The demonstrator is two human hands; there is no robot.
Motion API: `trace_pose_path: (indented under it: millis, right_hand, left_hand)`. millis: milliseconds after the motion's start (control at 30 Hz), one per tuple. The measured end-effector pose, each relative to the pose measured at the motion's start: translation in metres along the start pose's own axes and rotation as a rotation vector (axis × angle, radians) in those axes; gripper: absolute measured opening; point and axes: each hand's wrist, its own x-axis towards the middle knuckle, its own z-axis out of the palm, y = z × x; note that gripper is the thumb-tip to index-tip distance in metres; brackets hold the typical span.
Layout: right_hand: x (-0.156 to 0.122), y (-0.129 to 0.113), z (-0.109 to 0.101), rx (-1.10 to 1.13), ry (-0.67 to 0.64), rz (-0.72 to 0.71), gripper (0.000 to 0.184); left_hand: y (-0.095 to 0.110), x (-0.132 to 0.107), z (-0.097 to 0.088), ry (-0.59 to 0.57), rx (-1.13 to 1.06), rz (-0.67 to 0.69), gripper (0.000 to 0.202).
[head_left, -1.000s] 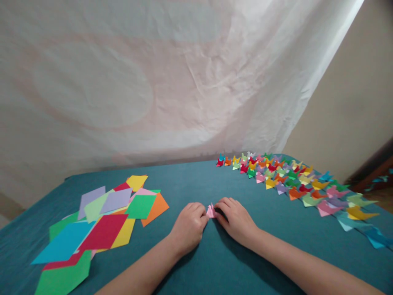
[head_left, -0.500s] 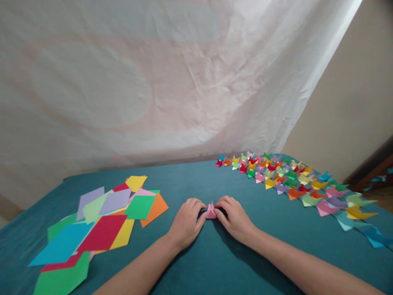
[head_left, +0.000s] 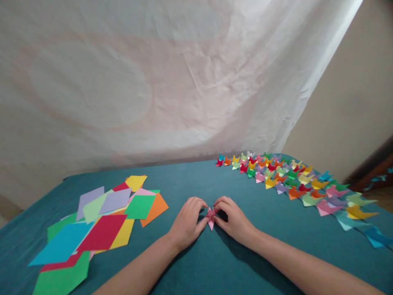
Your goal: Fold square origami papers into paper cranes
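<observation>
A small pink origami crane (head_left: 211, 221) is at the middle of the table, between my two hands, with a pointed end aimed toward me. My left hand (head_left: 190, 217) pinches its left side between thumb and fingers. From the other side my right hand (head_left: 231, 216) grips it the same way, fingertips closed on the folded paper. The fingertips cover part of the crane's sides.
Loose coloured paper sheets (head_left: 104, 231) overlap in a pile on the left. Rows of small folded paper cranes (head_left: 288, 174) line the right side. A teal cloth (head_left: 196, 270) covers the table, and a pale sheet (head_left: 172, 82) hangs behind it.
The pink crane has turned in my fingers: it stood with a point upward and now a point faces down toward me. Both hands stay in nearly the same place.
</observation>
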Motion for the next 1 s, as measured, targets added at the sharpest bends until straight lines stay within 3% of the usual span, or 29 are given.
trace_pose_path:
  millis: [300, 633, 800, 1000]
  right_hand:
    - [0.003, 0.002, 0.002, -0.015, 0.022, -0.011, 0.006]
    - [0.008, 0.004, 0.001, -0.031, -0.092, 0.008, 0.01]
    - [0.012, 0.006, 0.002, 0.019, -0.075, 0.031, 0.004]
    - [0.014, 0.003, 0.001, -0.019, -0.08, -0.028, 0.011]
  left_hand:
    - [0.0, 0.001, 0.0, -0.007, -0.003, 0.0, 0.014]
    - [0.0, 0.001, 0.0, -0.018, 0.0, 0.0, 0.012]
    - [-0.002, 0.001, 0.001, -0.02, -0.014, 0.004, 0.008]
    - [-0.005, 0.007, 0.0, -0.019, -0.007, -0.013, 0.007]
